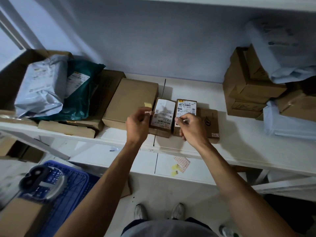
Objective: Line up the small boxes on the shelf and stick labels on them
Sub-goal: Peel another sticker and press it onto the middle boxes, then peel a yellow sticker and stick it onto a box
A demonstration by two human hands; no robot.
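Note:
Three small cardboard boxes lie side by side on the white shelf (239, 147): a left box (163, 115) with a white shipping label, a middle box (186, 106) with a barcode label, and a plain right box (209, 122). My left hand (137, 124) pinches a small label strip (148, 108) with yellowish backing, just left of the left box. My right hand (191, 126) rests on the middle box, its fingertips pinched on a small sticker at the box's label.
Larger cardboard boxes (131, 101) and plastic mailer bags (42, 86) crowd the shelf's left side. Stacked boxes (246, 86) stand at the right. A sticker sheet (181, 163) with yellow scraps lies on the lower ledge. A blue crate (68, 189) sits on the floor at left.

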